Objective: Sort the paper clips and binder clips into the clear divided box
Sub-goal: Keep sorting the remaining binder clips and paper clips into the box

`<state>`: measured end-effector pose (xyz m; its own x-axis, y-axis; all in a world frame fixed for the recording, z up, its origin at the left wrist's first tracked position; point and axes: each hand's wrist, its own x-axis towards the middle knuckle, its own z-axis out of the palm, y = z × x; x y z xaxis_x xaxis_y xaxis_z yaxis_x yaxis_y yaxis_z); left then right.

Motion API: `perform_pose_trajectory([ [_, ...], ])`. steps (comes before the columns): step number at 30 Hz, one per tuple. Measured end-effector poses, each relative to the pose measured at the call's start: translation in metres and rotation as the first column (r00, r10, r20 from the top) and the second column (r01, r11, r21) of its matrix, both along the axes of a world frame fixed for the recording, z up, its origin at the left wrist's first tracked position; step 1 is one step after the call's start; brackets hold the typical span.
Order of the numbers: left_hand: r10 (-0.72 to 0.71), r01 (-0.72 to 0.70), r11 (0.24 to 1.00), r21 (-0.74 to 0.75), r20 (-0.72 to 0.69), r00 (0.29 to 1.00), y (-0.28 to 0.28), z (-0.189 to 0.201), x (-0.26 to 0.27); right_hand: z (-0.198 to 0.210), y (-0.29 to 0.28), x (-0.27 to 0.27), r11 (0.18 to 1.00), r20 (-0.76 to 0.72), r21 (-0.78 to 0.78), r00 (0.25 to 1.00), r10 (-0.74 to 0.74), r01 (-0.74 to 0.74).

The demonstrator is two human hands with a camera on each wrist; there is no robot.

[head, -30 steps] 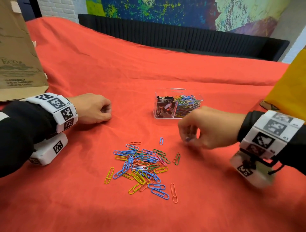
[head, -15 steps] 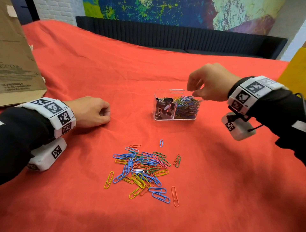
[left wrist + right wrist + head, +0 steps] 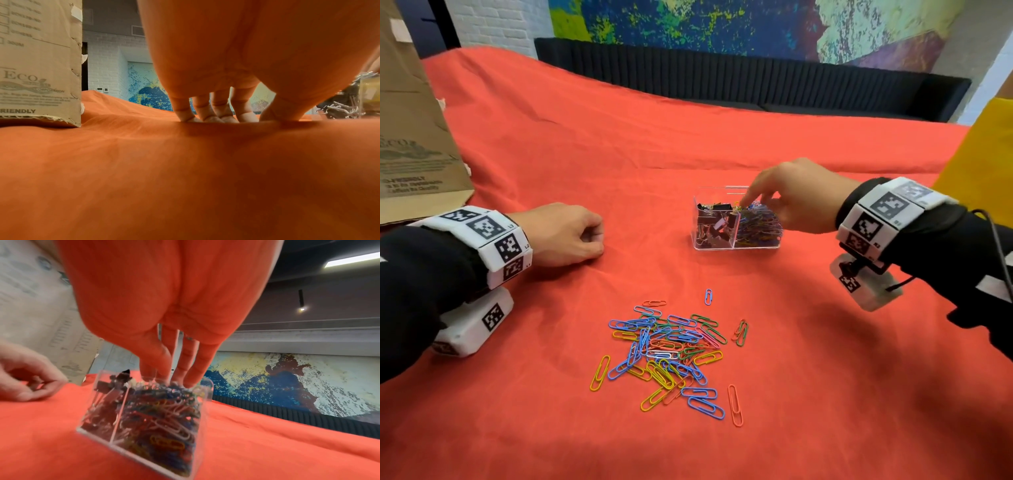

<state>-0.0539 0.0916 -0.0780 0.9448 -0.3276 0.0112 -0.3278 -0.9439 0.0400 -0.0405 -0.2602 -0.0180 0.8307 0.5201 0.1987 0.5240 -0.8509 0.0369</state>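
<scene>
We count one clear divided box on the table, two compartments: black binder clips left, colourful paper clips right. Our right hand, grip released, dips straight fingers there; left hand loosely curled, empty.

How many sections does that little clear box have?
2. In the clear box, the left section holds black binder clips; the right section holds coloured paper clips, under the right hand. No further divider shows, though the contents could hide one.

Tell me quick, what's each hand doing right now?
Left hand: loosely curled, empty, resting on the red cloth.
Right hand: open, touching the coloured paper clips in the clear plastic divided box.
</scene>
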Motion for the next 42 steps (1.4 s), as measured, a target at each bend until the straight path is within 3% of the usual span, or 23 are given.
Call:
perform_pose_trajectory([
  [5,0.006,-0.006,1.0,0.005,0.002,1.0,-0.002,0.001,-0.001,-0.006,-0.005,0.002,0.998,-0.023,-0.064,1.0,0.012,-0.013],
  [10,0.005,-0.005,1.0,0.007,0.004,1.0,-0.003,0.001,-0.002,0.003,0.003,-0.013,0.99,0.108,0.119,0.992,0.057,-0.07],
  [15,0.014,-0.014,1.0,0.003,-0.002,1.0,-0.003,0.003,-0.003,-0.004,0.014,-0.007,0.993,-0.032,-0.118,0.999,0.017,-0.02],
  [19,0.017,-0.017,1.0,-0.006,-0.002,1.0,-0.003,0.003,-0.004,-0.01,0.009,-0.006,0.988,-0.074,-0.155,0.997,-0.014,0.002],
  [23,0.006,-0.006,1.0,0.003,-0.002,1.0,-0.003,0.003,-0.003,-0.001,0.007,-0.013,1.0,0.029,-0.017,1.0,0.003,-0.003],
  [26,0.012,-0.012,1.0,0.002,-0.006,1.0,-0.003,0.003,-0.003,0.004,0.02,-0.041,0.986,0.132,0.116,0.986,0.103,-0.119],
  [27,0.014,-0.014,1.0,0.001,-0.006,1.0,-0.002,0.003,-0.003,0.002,0.026,-0.052,0.979,0.093,0.114,0.982,0.161,-0.172],
  [29,0.015,-0.015,1.0,-0.001,-0.005,1.0,-0.002,0.003,-0.003,-0.006,0.039,-0.075,0.968,-0.131,0.044,0.959,0.252,-0.248],
  [32,0.016,-0.016,1.0,0.006,0.003,1.0,-0.003,0.003,-0.003,-0.021,0.054,-0.101,0.929,-0.423,-0.098,0.86,0.285,-0.356],
  [37,0.012,-0.012,1.0,0.003,0.015,1.0,-0.005,0.005,-0.005,-0.024,0.071,-0.121,0.91,-0.438,-0.05,0.828,0.35,-0.412],
  [42,0.015,-0.015,1.0,0.004,0.009,1.0,-0.005,0.004,-0.005,-0.029,0.082,-0.126,0.919,-0.36,-0.028,0.862,0.357,-0.393],
])
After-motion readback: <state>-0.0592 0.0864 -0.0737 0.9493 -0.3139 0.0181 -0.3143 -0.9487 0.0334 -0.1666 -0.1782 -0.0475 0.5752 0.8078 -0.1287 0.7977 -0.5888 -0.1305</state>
